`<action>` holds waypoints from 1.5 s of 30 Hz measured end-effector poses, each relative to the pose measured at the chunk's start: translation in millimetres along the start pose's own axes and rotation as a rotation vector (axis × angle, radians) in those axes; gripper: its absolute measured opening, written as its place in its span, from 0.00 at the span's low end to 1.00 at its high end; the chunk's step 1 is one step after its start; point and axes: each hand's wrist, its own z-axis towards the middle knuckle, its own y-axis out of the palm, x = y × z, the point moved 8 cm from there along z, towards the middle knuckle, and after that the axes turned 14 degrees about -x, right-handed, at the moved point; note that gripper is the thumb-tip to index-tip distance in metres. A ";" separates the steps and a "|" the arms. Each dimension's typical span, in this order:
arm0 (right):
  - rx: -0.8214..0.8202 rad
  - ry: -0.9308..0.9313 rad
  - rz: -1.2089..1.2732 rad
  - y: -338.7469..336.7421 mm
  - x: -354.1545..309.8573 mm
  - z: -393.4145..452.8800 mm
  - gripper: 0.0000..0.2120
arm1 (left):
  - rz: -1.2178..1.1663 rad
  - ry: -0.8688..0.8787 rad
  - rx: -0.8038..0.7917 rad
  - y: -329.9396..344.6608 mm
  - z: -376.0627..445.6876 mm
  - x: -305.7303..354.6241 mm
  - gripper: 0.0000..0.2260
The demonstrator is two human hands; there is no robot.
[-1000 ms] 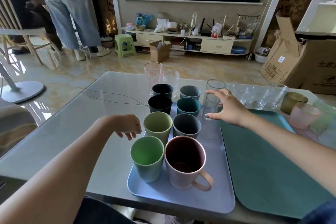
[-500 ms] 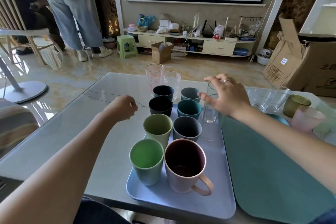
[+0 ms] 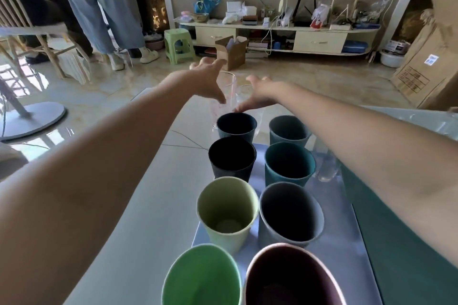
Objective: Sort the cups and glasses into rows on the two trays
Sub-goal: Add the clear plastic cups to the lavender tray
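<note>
Several coloured cups stand in two columns on the lavender tray (image 3: 343, 242): green cup (image 3: 200, 277), pale green cup (image 3: 226, 210), black cup (image 3: 231, 158) and navy cup (image 3: 236, 126) on the left; pink mug (image 3: 292, 277), grey cup (image 3: 288, 213), teal cup (image 3: 288, 162) and grey-blue cup (image 3: 288, 129) on the right. A clear glass (image 3: 327, 169) stands on the tray's right side. Beyond the tray, my left hand (image 3: 209, 82) spreads beside a tall pink-printed glass (image 3: 226, 91). My right hand (image 3: 260, 93) reaches a second clear glass (image 3: 244, 93). The dark green tray (image 3: 409, 230) lies to the right.
The white table (image 3: 148, 205) ends just past the two glasses. More glassware shows faintly at the table's right edge (image 3: 443, 119). Beyond are a green stool (image 3: 179, 44), a small cardboard box (image 3: 230, 53), a TV bench and people standing at the left.
My right hand left the clear glass on the lavender tray and moved to the far glasses. My left hand rose from the table and stretched forward beside it. My head leaned closer.
</note>
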 end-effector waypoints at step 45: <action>0.466 -0.203 0.300 -54.8 -13.4 -38.7 0.40 | 0.021 -0.090 0.193 -43.5 -36.0 4.5 0.34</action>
